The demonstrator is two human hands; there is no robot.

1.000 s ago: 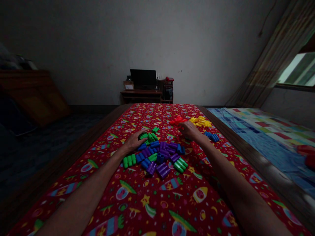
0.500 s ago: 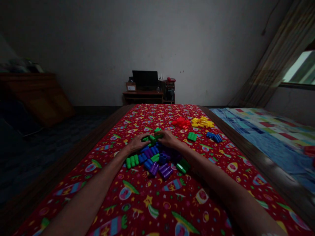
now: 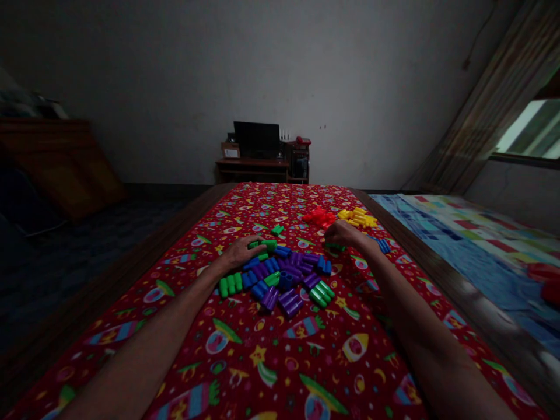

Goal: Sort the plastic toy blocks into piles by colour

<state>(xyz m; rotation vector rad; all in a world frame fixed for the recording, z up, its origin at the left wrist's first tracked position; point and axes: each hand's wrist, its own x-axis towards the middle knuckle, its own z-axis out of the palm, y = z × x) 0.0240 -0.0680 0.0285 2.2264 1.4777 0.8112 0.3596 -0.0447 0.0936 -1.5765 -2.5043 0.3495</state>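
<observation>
A mixed heap of green, blue and purple plastic blocks (image 3: 284, 275) lies on the red patterned bedsheet (image 3: 280, 361). My left hand (image 3: 238, 252) rests at the heap's far left, its fingers curled on a green block (image 3: 263, 244). My right hand (image 3: 343, 233) is closed, knuckles up, right of the heap, with a bit of green block (image 3: 333, 247) showing under its fingers. Beyond it lie a red pile (image 3: 320, 217), a yellow pile (image 3: 359, 217) and a few blue blocks (image 3: 384, 245). One single green block (image 3: 276, 230) sits farther back.
The bed's wooden edge (image 3: 420, 245) runs along the right, with a checked blue mattress (image 3: 472, 245) beyond it. A desk with a dark monitor (image 3: 256, 140) stands against the far wall. A curtain and window (image 3: 525, 128) are at the right.
My right hand has moved from the heap's far side out to the right, over the spot where a lone green block lay. My left hand has stayed on its green block.
</observation>
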